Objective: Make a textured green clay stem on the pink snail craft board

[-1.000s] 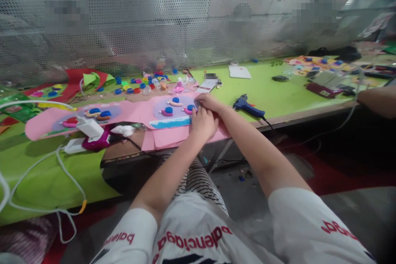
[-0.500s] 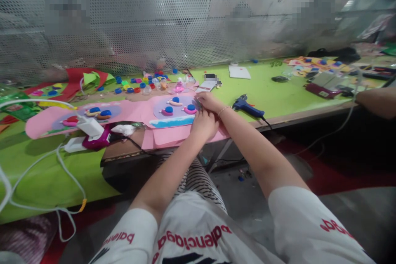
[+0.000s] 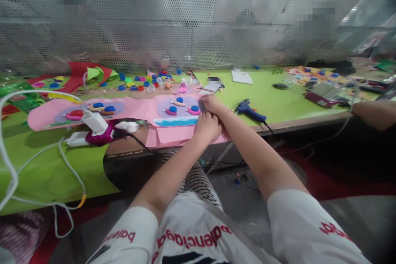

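Observation:
Pink paper [image 3: 136, 109] lies along the table's front edge, with a pale purple oval [image 3: 182, 114] at its right part. Three snail-like figures [image 3: 170, 110] with blue caps on pink or cream bodies sit on the oval, above a blue painted strip [image 3: 175, 122]. My left hand [image 3: 208, 127] rests at the right end of the paper, fingers bent and closed. Just beyond it, my right hand [image 3: 214, 106] is pinched close against the left fingertips. Between them shows a small dark grey bit, too unclear to name; the paper's right end is partly hidden beneath the hands.
A blue glue gun [image 3: 250, 110] lies right of my hands, a phone [image 3: 212, 86] behind them. Loose bottle caps [image 3: 140, 87] spread at the back. A purple power strip [image 3: 102, 134] with white plugs and cables stands left. Another person's arm [image 3: 375, 114] reaches in from the right.
The view has shifted slightly. My two hands stay together at the paper's right end, with only small finger movement.

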Tool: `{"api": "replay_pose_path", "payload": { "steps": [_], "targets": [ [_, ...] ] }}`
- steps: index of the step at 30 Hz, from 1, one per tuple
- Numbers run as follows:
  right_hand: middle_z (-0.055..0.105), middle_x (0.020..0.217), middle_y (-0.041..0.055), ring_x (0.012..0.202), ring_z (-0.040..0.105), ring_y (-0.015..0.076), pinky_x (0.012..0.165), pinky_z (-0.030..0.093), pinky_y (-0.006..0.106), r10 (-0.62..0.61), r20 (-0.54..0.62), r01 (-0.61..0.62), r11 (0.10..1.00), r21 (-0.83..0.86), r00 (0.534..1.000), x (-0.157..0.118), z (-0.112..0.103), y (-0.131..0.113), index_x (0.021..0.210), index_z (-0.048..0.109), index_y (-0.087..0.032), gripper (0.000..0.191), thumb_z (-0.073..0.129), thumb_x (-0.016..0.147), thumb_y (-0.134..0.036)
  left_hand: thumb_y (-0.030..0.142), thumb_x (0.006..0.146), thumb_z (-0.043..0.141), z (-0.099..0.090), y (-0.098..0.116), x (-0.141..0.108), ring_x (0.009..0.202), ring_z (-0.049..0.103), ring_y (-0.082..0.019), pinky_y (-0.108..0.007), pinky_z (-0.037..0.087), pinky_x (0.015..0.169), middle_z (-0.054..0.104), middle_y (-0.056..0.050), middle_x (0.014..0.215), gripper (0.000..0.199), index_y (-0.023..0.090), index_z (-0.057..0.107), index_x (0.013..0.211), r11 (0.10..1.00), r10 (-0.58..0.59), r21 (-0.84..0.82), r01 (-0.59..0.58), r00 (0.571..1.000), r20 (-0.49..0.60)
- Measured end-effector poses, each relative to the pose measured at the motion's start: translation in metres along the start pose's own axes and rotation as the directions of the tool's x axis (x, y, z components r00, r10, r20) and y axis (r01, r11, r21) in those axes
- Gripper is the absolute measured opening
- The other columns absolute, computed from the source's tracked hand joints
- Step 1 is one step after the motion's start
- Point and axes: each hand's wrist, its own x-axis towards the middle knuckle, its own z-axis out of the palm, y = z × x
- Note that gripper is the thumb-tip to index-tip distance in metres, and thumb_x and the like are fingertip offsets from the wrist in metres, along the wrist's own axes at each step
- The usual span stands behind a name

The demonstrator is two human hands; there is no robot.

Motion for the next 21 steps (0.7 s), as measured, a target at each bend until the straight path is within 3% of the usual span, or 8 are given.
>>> {"api": "replay_pose_path", "payload": {
  "steps": [6, 11, 21],
  "targets": [
    [0.067, 0.119, 0.0147, 0.110, 0.059, 0.0206, 0.100, 0.039, 0.032, -0.004, 0.026, 0.005, 1.000, -0.029, 1.000, -0.0012, -0.0001, 0.0003, 0.112, 0.070, -0.009, 0.040, 0.037, 0.087, -0.008, 0.038, 0.090, 0.057, 0.0010, 0.0001, -0.0006, 0.107, 0.058, -0.022, -0.045, 0.050, 0.090, 0.058, -0.009, 0.122, 0.037, 0.016, 0.055, 0.120, 1.000, 0.002, -0.008, -0.002, 1.000, -0.008],
    [0.062, 0.128, 0.0124, 0.120, 0.054, 0.0204, 0.105, 0.034, 0.033, -0.021, 0.062, 0.025, 0.998, -0.057, 0.998, -0.0005, -0.0009, -0.0006, 0.115, 0.069, -0.011, 0.044, 0.036, 0.085, -0.006, 0.038, 0.090, 0.057, 0.0006, 0.0007, -0.0014, 0.109, 0.058, -0.022, -0.046, 0.050, 0.091, 0.057, -0.009, 0.123, 0.038, 0.016, 0.055, 0.120, 1.000, -0.005, -0.012, 0.005, 1.000, 0.000],
    [0.046, 0.143, 0.0194, 0.133, 0.043, 0.0250, 0.109, 0.031, 0.042, -0.087, 0.133, 0.099, 0.992, -0.082, 0.987, -0.0026, -0.0053, -0.0012, 0.129, 0.057, -0.003, 0.048, 0.033, 0.089, -0.012, 0.041, 0.091, 0.053, -0.0059, -0.0001, -0.0030, 0.122, 0.051, -0.026, -0.051, 0.041, 0.102, 0.055, -0.011, 0.130, 0.040, 0.015, 0.055, 0.122, 1.000, -0.008, -0.026, 0.009, 0.999, 0.035]
  ]
}}
